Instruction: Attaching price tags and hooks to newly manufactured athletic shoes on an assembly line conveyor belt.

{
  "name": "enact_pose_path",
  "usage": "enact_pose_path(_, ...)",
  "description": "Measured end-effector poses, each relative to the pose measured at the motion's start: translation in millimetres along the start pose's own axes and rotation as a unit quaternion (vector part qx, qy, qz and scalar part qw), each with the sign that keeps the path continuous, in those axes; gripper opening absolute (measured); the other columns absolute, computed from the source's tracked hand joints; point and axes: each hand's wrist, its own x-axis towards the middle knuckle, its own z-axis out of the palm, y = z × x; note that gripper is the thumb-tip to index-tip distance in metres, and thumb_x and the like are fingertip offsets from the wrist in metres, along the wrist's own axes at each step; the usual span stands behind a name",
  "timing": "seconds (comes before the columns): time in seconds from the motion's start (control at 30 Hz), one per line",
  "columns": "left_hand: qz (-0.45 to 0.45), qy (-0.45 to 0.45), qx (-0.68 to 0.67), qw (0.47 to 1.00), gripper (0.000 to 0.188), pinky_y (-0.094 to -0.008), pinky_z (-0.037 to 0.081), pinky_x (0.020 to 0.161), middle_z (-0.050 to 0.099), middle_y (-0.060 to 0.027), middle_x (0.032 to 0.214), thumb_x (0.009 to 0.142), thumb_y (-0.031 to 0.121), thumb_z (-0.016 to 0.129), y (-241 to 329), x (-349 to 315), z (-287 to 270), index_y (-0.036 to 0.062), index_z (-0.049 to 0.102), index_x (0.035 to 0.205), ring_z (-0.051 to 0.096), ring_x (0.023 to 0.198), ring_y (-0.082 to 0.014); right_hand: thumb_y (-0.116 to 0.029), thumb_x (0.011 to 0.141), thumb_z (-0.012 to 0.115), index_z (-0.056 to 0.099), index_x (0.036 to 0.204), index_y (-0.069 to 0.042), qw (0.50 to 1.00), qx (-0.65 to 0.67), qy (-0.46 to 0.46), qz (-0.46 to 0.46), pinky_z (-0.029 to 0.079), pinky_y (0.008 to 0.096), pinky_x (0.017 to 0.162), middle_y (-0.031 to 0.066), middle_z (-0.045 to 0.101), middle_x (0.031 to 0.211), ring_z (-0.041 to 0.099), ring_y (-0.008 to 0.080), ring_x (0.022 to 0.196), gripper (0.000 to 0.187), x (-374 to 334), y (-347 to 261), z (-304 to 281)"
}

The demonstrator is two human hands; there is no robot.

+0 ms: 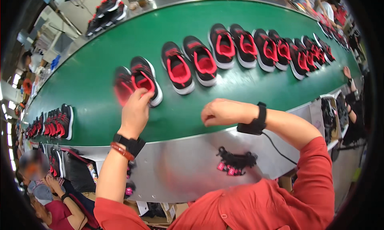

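My left hand (136,112) is at the near end of a pair of black shoes with red lining and white soles. Its thumb and fingers are closed at the heel of the right-hand shoe (145,76). The left-hand shoe (123,84) beside it is blurred. My right hand (226,112) hovers over the near part of the green belt (176,120), apart from the shoes. Its fingers are curled in, and whatever they may hold is hidden. The closest pair to it has a left shoe (178,70) and a right shoe (201,62).
Further matching shoes (222,48) line the belt to the right, and several more (58,124) stand at the left. Black pieces with pink tags (236,162) lie on the grey metal ledge (180,166). Co-workers sit at the lower left (60,210) and far right.
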Motion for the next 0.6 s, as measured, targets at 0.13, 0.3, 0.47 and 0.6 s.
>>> enact_pose_path(0.13, -0.021, -0.006, -0.044, 0.999, 0.033, -0.0416, 0.053, 0.078, 0.060, -0.0095, 0.110, 0.082, -0.002, 0.056, 30.1, 20.1, 58.6, 0.0082, 0.061, 0.113, 0.062, 0.095, -0.0324, -0.018, 0.081, 0.064, 0.068, 0.088, -0.006, 0.996, 0.016, -0.038, 0.084, 0.050, 0.0412, 0.072, 0.0125, 0.068, 0.082, 0.065, 0.0320, 0.078, 0.015, -83.9, 2.0, 21.3)
enact_pose_path(0.3, -0.043, -0.027, -0.065, 0.997, 0.024, -0.0424, 0.053, 0.078, 0.062, -0.0089, 0.116, 0.085, 0.002, 0.053, 7.8, 47.9, 88.6, 0.0064, 0.060, 0.108, 0.063, 0.095, -0.0366, -0.028, 0.076, 0.075, 0.063, 0.101, -0.004, 0.986, -0.034, -0.069, 0.147, 0.050, 0.0414, 0.078, 0.0128, 0.063, 0.092, 0.062, 0.0336, 0.090, 0.036, -148.4, -20.8, 42.1)
enact_pose_path(0.47, -0.051, -0.044, -0.220, 0.973, 0.027, -0.0336, 0.052, 0.087, 0.064, -0.0146, 0.118, 0.082, -0.008, 0.053, -5.2, 46.9, 99.2, 0.0019, 0.060, 0.105, 0.065, 0.106, -0.0271, -0.021, 0.078, 0.072, 0.062, 0.092, -0.005, 0.994, -0.031, -0.031, 0.102, 0.049, 0.0425, 0.076, 0.0135, 0.061, 0.089, 0.061, 0.0345, 0.088, 0.024, -165.2, -12.3, 62.0)
enact_pose_path(0.6, -0.063, -0.099, -0.238, 0.964, 0.029, -0.0357, 0.052, 0.083, 0.066, -0.0144, 0.101, 0.078, -0.003, 0.062, 17.2, 39.2, 87.8, 0.0024, 0.059, 0.106, 0.066, 0.095, -0.0306, -0.021, 0.080, 0.071, 0.065, 0.089, -0.005, 0.991, 0.017, -0.016, 0.131, 0.050, 0.0400, 0.074, 0.0109, 0.063, 0.086, 0.063, 0.0304, 0.083, 0.019, -170.4, 1.3, 57.7)
